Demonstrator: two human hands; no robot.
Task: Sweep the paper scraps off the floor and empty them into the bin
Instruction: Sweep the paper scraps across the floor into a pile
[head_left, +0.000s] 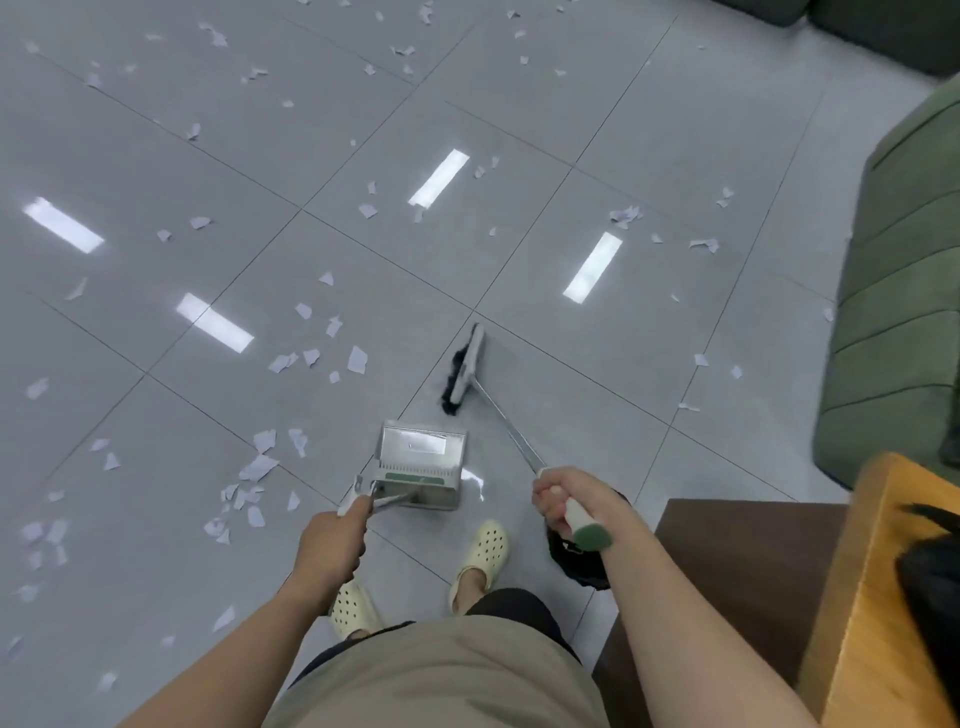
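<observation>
Grey glossy tiles make up the floor (156, 182), and the dustpan (421, 465) standing on it serves as the landmark. Paper scraps (358, 359) lie scattered beyond and to the left of the dustpan, with a denser cluster just beside its left edge and thinner ones far off toward the top of the view. The left hand (332, 540) has its fingers curled round the dustpan's slim handle, which rises from the pan's near side. To the right of the dustpan the right hand (563, 501) grips the white handle of the broom (465, 371), fingers wrapped round it just below the green end cap; the black bristles touch the floor just beyond the dustpan's far right corner. A black bin (582, 566) (mostly hidden behind the right forearm) sits near the dustpan's right side. Two pale clogs (480, 553) stand on the floor just behind the dustpan. Well to its right are a green sofa (904, 312), a dark brown cabinet (727, 571) and a wooden worktop (872, 597).
</observation>
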